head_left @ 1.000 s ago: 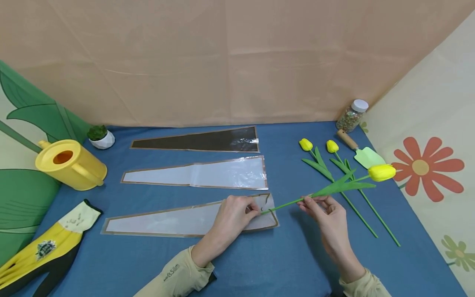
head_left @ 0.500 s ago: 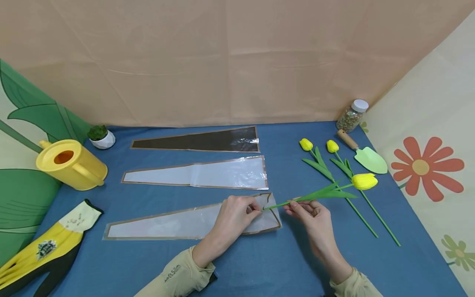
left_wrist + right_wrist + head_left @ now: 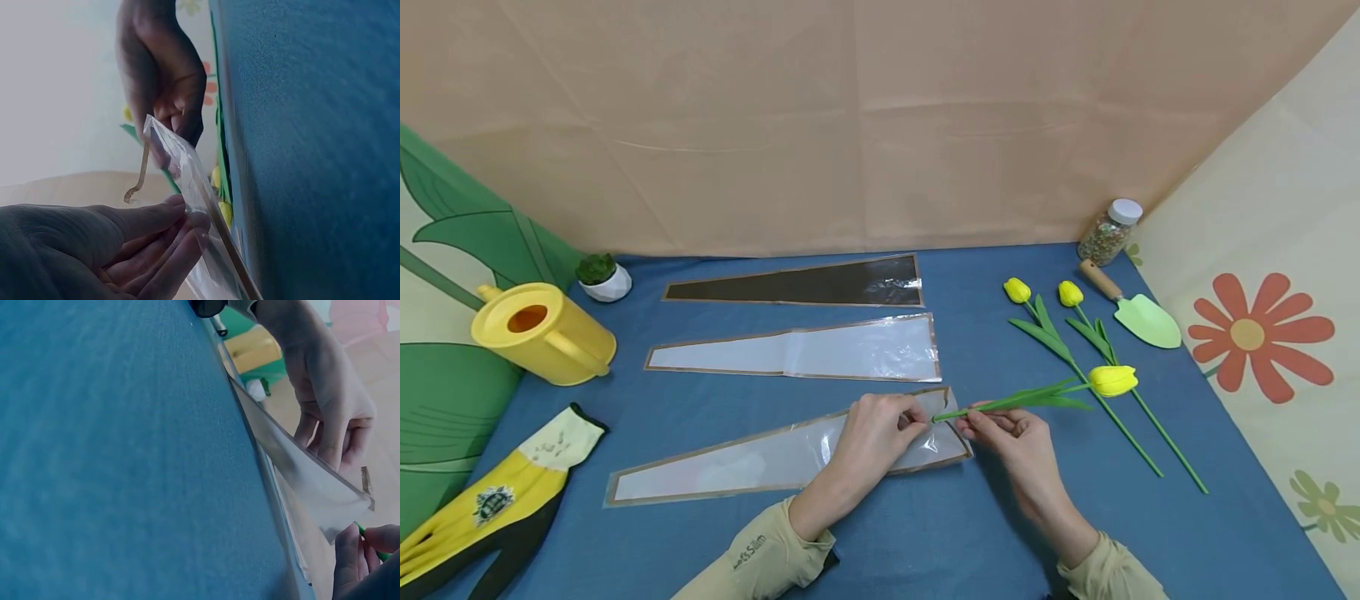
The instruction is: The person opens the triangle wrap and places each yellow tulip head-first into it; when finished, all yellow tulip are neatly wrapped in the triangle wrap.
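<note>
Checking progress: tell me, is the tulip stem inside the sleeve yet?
Not yet: the tulip stem tip sits at the sleeve's open mouth, lifted by the left hand.

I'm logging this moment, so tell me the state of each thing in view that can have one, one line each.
Left hand: pinches the nearest sleeve's mouth, holding it lifted open.
Right hand: pinches the tulip stem.
Held tulip: off the table, stem tip at the sleeve mouth.
Nearest sleeve: mouth raised, the rest flat.
Middle sleeve: flat.
Dark sleeve: flat.
Two other tulips: lying on the table.
Jar: upright, capped.
Watering can: upright.
</note>
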The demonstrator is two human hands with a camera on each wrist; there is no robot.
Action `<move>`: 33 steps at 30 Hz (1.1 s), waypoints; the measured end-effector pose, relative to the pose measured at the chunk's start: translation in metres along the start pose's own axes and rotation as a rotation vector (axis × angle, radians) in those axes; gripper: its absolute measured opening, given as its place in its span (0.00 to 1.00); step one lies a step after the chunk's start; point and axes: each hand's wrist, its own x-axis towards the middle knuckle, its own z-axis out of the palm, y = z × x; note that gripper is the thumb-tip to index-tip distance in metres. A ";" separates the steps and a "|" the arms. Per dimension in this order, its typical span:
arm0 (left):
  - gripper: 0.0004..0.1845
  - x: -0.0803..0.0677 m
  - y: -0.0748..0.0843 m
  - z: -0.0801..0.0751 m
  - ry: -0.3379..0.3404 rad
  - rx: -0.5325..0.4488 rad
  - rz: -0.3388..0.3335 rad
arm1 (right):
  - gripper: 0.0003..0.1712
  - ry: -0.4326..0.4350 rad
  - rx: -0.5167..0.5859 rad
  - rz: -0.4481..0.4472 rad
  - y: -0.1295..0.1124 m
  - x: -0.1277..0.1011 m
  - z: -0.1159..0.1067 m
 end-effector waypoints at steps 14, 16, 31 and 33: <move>0.07 -0.001 0.002 0.000 0.016 0.021 0.004 | 0.16 -0.055 -0.112 0.020 0.002 0.004 0.010; 0.07 -0.002 0.003 0.000 0.011 0.013 0.005 | 0.17 -0.064 -0.136 0.018 0.003 0.005 0.012; 0.05 -0.002 0.004 0.000 0.006 0.000 0.016 | 0.14 -0.165 -0.088 0.027 0.006 0.008 0.020; 0.05 -0.002 0.004 0.000 0.010 -0.001 0.018 | 0.15 -0.163 -0.094 0.036 0.007 0.009 0.022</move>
